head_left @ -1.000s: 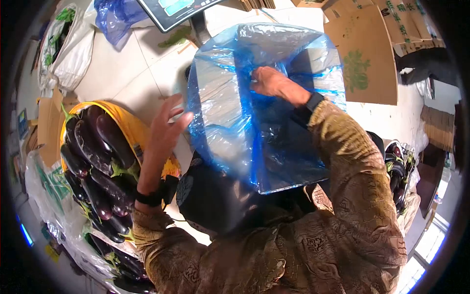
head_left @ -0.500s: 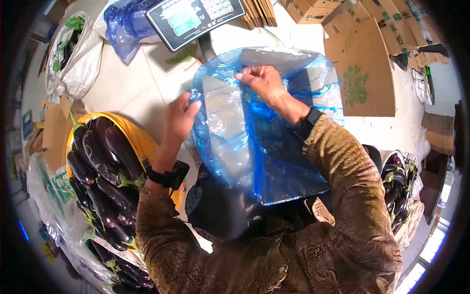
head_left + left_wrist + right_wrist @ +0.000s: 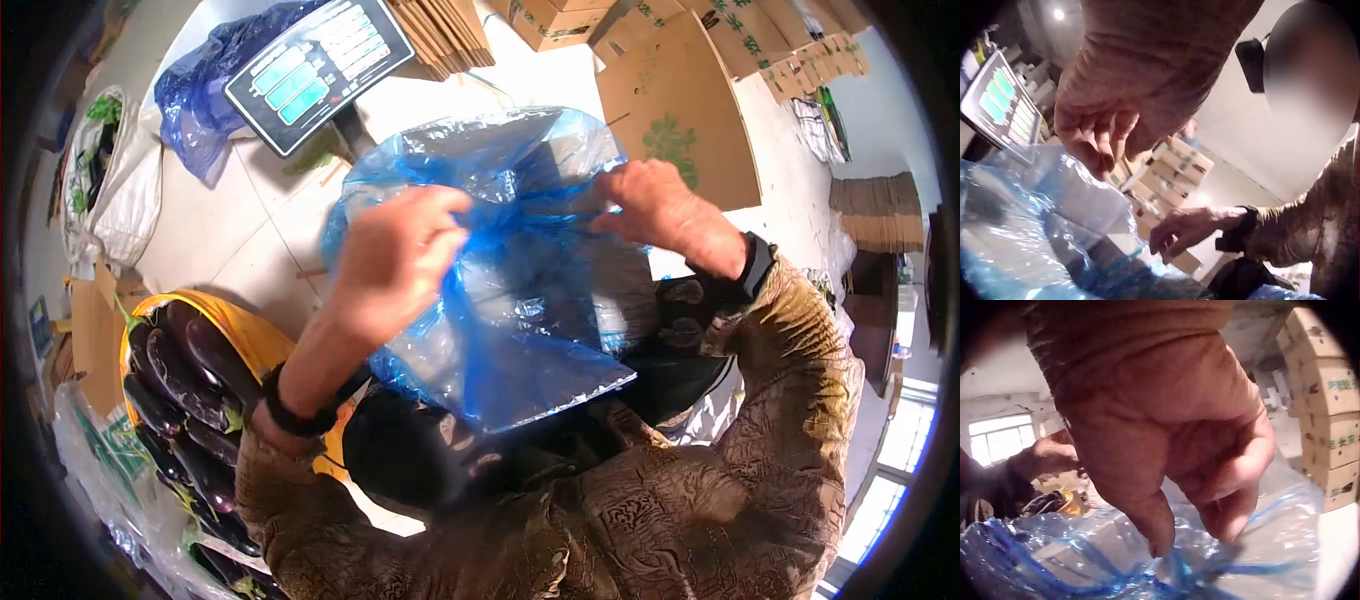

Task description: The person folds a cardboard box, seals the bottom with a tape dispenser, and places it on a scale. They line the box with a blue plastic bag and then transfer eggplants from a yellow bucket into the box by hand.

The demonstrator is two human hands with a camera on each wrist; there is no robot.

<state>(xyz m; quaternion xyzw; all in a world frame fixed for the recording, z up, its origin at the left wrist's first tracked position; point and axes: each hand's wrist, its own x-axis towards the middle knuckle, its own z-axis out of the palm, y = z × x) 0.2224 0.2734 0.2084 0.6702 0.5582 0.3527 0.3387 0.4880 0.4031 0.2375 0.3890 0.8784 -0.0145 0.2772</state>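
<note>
A large translucent blue plastic bag (image 3: 530, 280) is spread in front of the person, over a box-like shape with a straight front edge. The left hand (image 3: 395, 265) hangs over the bag's left side with bent fingers, slightly blurred. In the left wrist view its fingertips (image 3: 1105, 174) come right at the film, and I cannot tell if they grip it. At the bag's right side the right hand (image 3: 660, 205) pinches the film. Thumb and fingers of the right hand (image 3: 1172, 437) point down into gathered blue folds in the right wrist view. Creases run between both hands.
A scale display (image 3: 320, 70) stands behind the bag, near a crumpled dark-blue bag (image 3: 200, 110). At left, a yellow container (image 3: 235, 330) holds several eggplants (image 3: 185, 370). Cardboard sheets (image 3: 675, 110) and boxes (image 3: 555, 20) are at the back right.
The right hand has moved from the bag's middle to its right side. The left hand has come from beside the bag to over it. The head view has shifted.
</note>
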